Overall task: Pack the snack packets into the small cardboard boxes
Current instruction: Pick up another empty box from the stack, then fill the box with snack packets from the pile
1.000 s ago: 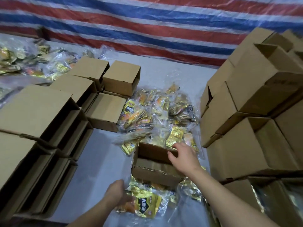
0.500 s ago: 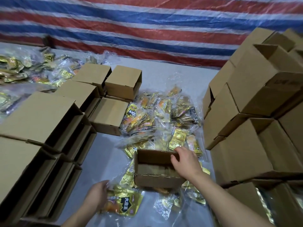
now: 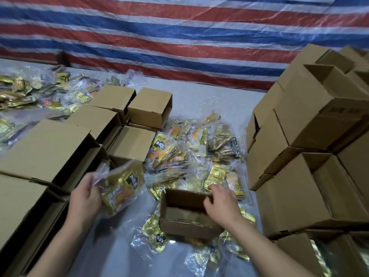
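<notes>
- On the grey table, near the front edge, an open cardboard box [image 3: 185, 214] sits on loose packets; its inside looks empty, so packing of this box is not yet begun.
- Left hand [image 3: 85, 196] grips a clear bag of gold snack packets [image 3: 121, 188], lifted just left of the box.
- Right hand [image 3: 221, 204] curls its fingers over the box's far right rim, steadying it.
- Beyond lies a pile of packets [image 3: 191, 148], unpacked; stacked boxes [image 3: 299, 156] at right and left show open mouths.
- Black labels carry bold characters, too blurred to read; faint print marks one right box.
</notes>
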`<state>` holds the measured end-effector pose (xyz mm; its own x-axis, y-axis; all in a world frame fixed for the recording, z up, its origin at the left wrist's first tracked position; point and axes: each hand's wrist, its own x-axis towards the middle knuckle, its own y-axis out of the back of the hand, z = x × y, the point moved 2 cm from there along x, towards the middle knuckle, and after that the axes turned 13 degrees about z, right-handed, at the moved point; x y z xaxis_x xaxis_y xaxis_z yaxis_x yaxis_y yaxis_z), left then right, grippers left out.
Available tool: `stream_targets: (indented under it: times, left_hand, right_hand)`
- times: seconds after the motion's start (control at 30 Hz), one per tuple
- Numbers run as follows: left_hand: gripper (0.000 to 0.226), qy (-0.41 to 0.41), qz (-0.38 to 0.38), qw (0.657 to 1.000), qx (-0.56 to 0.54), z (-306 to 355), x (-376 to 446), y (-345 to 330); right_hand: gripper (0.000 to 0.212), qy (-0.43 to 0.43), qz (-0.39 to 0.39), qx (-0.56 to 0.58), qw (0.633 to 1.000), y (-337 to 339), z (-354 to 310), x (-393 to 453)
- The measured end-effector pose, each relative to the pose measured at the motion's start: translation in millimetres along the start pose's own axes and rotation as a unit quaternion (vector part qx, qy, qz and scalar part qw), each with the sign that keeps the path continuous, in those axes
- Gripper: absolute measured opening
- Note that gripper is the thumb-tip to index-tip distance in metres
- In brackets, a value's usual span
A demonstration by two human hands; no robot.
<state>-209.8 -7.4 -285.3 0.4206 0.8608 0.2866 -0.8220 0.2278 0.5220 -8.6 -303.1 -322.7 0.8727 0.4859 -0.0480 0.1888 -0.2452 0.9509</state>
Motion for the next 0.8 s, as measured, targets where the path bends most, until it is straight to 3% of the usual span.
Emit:
stream_targets:
  times: [0.13,0.2,0.3,0.33,0.43,0.5,0.6,0.67,0.7,0.73,0.8]
  left_hand:
    - [0.023,-0.044,-0.029,0.996,-0.071,56.4,21.4,3.4]
    - [0.026,-0.049,-0.083,0.989,-0.112,86.8,21.8,-5.4]
    - [0.024,-0.021,-0.162,0.972,-0.167,124.1,13.7,-25.8]
    - [0.024,-0.012,-0.186,0.967,-0.176,135.1,10.1,-32.4]
    - [0.028,-0.012,-0.238,0.948,-0.210,166.6,-1.3,-49.1]
    - [0.020,0.033,-0.266,0.926,-0.264,181.9,-8.1,-60.8]
    - [0.038,0.112,-0.330,0.889,-0.296,181.3,-11.6,-76.4]
    - [0.041,0.167,-0.399,0.837,-0.336,163.0,-17.6,-81.4]
    - [0.045,0.180,-0.419,0.826,-0.332,147.2,-22.4,-81.7]
    - [0.050,0.170,-0.426,0.839,-0.293,127.3,-28.7,-80.3]
    - [0.052,0.066,-0.428,0.895,-0.106,79.8,-43.3,-76.1]
  right_hand:
    - [0.052,0.028,-0.015,0.058,0.998,5.6,-11.1,-2.6]
    - [0.052,0.001,-0.005,0.169,0.986,21.2,-21.1,-1.1]
    - [0.062,-0.034,0.085,0.389,0.917,67.1,-34.0,2.4]
    - [0.076,0.026,0.100,0.386,0.917,86.1,-39.6,2.4]
    - [0.114,0.276,0.076,0.193,0.939,125.1,-64.8,-3.5]
    - [0.123,0.341,0.078,0.102,0.931,129.0,-75.6,-4.4]
    - [0.111,0.282,0.089,0.124,0.947,120.1,-74.9,-6.0]
    - [0.095,0.166,0.037,0.257,0.951,112.1,-63.8,-6.3]
    - [0.084,0.103,0.009,0.343,0.934,108.3,-55.5,-4.9]
    - [0.073,0.052,-0.008,0.412,0.910,104.5,-45.6,-2.8]
    - [0.058,-0.017,-0.031,0.501,0.865,100.6,-30.9,0.3]
